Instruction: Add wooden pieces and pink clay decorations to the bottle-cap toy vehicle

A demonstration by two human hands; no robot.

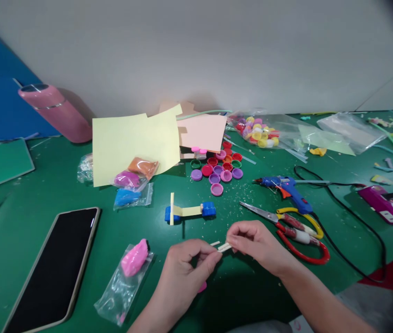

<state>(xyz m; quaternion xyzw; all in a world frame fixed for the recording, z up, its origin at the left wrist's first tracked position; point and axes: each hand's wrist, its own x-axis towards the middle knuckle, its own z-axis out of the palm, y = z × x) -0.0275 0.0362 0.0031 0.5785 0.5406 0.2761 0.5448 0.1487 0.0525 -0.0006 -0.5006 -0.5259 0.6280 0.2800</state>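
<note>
Both of my hands pinch short pale sticks (224,247) between fingertips and thumb, low over the green table. My left hand (187,268) grips them at one end, and a further stick tip pokes out above its fingers. My right hand (257,243) closes on the other end. Whether the sticks are wood or rolled paper I cannot tell. Just beyond the hands lies a small assembly of blue caps (208,209) joined by a pale yellow strip (190,211), with a thin pale stick (171,208) across its left end. A pink piece (202,287) is partly hidden beneath my left hand.
Scissors (286,226) and a blue glue gun (284,187) with its black cord lie right. Coloured bottle caps (217,189), yellow paper (134,138) and bagged clay (128,196) lie behind. At left are a phone (53,268), a bagged pink lump (134,259) and a pink bottle (60,113).
</note>
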